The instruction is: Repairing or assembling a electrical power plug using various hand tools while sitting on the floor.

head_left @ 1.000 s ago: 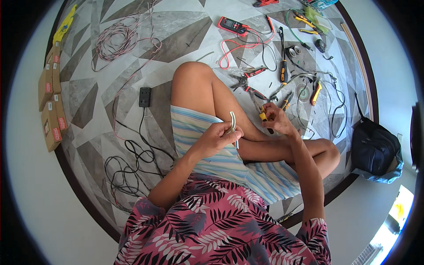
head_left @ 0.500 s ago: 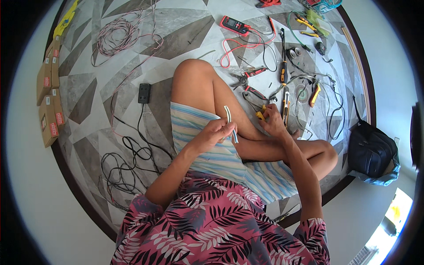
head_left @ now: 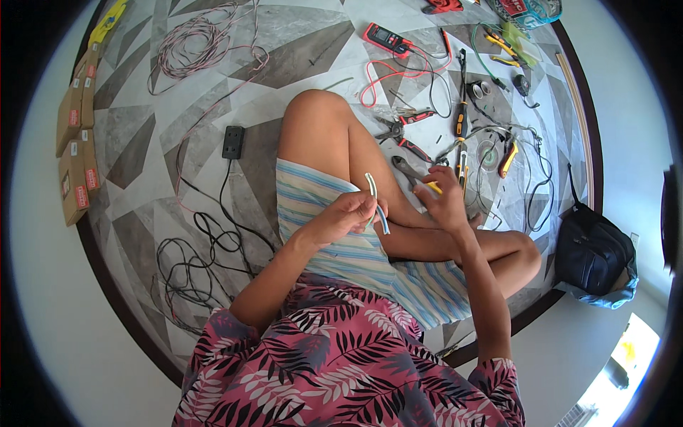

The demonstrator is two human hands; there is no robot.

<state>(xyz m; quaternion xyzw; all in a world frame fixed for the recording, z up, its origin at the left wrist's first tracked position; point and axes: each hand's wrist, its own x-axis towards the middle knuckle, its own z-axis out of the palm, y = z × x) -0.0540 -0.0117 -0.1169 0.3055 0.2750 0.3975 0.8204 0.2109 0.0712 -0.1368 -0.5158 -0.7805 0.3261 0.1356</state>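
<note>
My left hand (head_left: 343,218) is closed in a pinch over my lap, around short pieces of wire (head_left: 371,186) in white, green and blue. Their ends stick out above and below the fingers. Beyond my shin, my right hand (head_left: 447,204) has its fingers curled at a yellow-handled tool with a dark grey metal head (head_left: 410,169); the fingers cover much of it and its exact kind is unclear. Just past it lie red-and-black wire strippers or pliers (head_left: 403,132), partly open on the floor. A screwdriver (head_left: 461,121) and a yellow utility knife (head_left: 508,159) lie to the right.
A red multimeter (head_left: 386,38) with leads lies ahead. Coiled pinkish wire (head_left: 191,50), a black socket block (head_left: 233,142) and tangled black cable (head_left: 188,274) are on the left. Cardboard boxes (head_left: 72,181) line the left wall; a black bag (head_left: 594,249) is at the right.
My right hand has shifted slightly right and its fingers have changed position, with more of the grey tool head showing. My left hand keeps the wires, whose lower ends have spread apart.
</note>
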